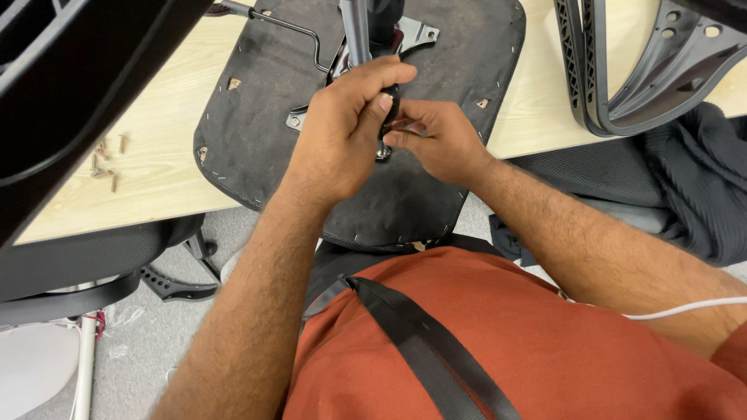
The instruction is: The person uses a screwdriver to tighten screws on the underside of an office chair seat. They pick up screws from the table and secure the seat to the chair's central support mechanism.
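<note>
Upturned black fabric-backed chair seat (257, 117) lies on the pale wood-grain tabletop (163, 155), its near edge overhanging the table. One silver metal mechanism plate (412, 33) is fixed at the seat's middle, with one bent black lever rod (299, 31) running off to the far left.

Left hand (342, 128): fingers curled tight around a dark tool handle (389, 105) standing upright over the plate. Right hand (440, 140): fingertips pinched narrow at the tool's lower end; what they pinch is hidden.

Risks, as judged:
- Tool tip could slip off the fastener, since the grip covers it from sight.
- The overhanging seat could tip towards the lap under downward push.
- The loose brownish screws (105, 159), about six, lie at the left near the table edge and could roll off.

Count: two hands, one seat, one tool, one grey plastic chair back frame (646, 70) far right.
</note>
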